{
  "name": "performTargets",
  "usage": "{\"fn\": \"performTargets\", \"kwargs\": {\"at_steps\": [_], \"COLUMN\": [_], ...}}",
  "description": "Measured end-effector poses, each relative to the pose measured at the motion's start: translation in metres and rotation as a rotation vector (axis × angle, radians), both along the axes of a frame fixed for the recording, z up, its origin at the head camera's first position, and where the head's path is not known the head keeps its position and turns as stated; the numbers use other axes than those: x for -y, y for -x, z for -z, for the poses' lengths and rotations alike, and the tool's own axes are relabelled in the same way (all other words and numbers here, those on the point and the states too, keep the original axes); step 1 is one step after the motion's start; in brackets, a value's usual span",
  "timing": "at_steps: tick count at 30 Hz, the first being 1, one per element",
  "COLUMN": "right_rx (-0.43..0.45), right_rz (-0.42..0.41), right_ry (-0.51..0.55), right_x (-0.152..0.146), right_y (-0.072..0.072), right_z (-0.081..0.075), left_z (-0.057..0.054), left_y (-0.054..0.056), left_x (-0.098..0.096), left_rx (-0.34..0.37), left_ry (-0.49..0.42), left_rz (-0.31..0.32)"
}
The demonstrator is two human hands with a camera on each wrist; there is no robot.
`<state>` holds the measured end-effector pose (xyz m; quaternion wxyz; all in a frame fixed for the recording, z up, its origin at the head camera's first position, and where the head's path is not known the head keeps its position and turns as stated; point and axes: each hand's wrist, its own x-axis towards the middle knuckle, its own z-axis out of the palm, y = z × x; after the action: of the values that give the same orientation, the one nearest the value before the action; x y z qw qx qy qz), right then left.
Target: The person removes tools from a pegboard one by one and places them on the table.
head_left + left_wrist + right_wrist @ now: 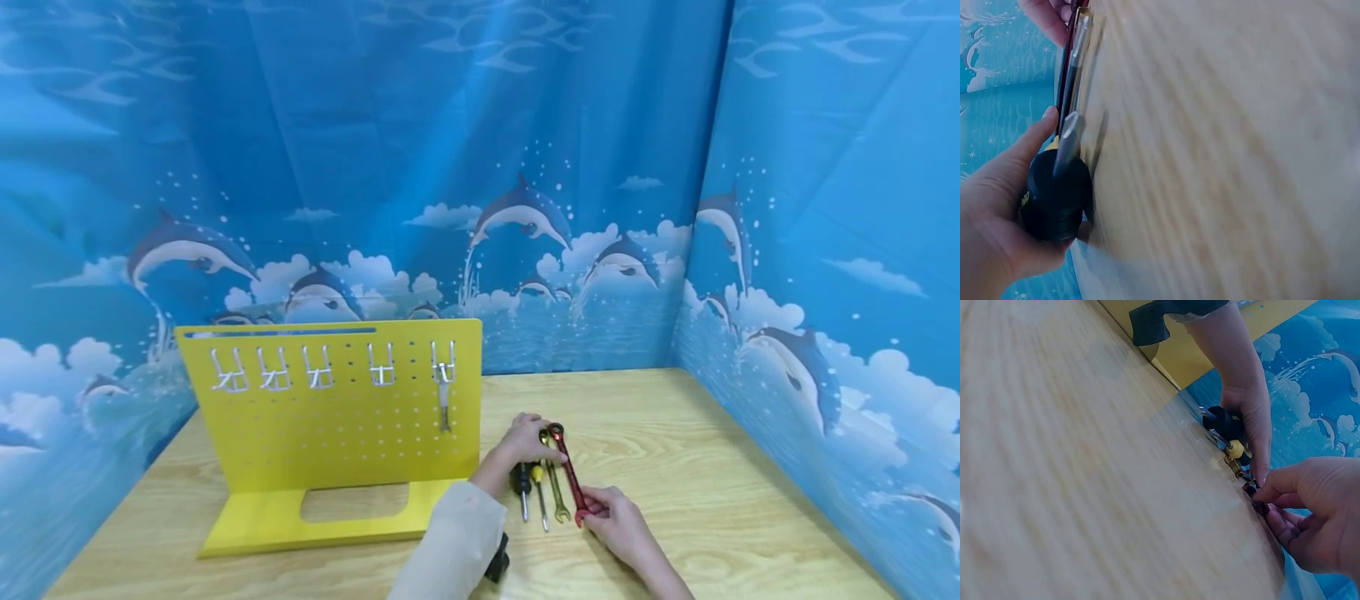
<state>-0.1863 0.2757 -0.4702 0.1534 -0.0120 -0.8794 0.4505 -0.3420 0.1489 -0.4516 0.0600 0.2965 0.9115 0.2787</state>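
Four tools lie side by side on the wooden table. They are a black-handled screwdriver (522,483), a yellow-and-black screwdriver (540,490), a gold-green combination wrench (557,492) and a red combination wrench (572,477). My left hand (525,440) reaches across their far ends. In the left wrist view its palm and fingers wrap the black handle (1057,197), while the thumb stretches toward the wrenches; most of the fingers are hidden. My right hand (617,523) pinches the near, open-jawed end of the red wrench between thumb and fingers.
A yellow pegboard (337,433) on a flat base stands to the left, with several metal hooks (318,368) along its top. From the rightmost hook hangs a small silver wrench (444,404). Blue dolphin-print curtains (420,167) border the table (720,483) behind and at right.
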Motion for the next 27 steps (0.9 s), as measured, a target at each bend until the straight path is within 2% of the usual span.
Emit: {"fn": "performTargets", "kwargs": {"at_steps": [13,19,27], "right_rx": [0.015,0.021,0.033], "right_rz": [0.016,0.034,0.079], "right_ry": [0.000,-0.006,-0.009], "right_x": [-0.0001,0.0022,-0.0007], "right_y": [-0.0004,-0.0004,-0.0005], "right_z": [-0.0004,-0.0016,-0.0026], "left_z": [-0.0033,-0.0053,-0.0072], "left_y": [-0.0028,-0.0041,-0.0053], "left_x": [-0.0053,-0.0036,-0.0032], "left_rx": [0.021,0.008,0.052], "left_ry": [0.080,0.092,0.067], "left_rz": [-0.029,-0.030,-0.040]}}
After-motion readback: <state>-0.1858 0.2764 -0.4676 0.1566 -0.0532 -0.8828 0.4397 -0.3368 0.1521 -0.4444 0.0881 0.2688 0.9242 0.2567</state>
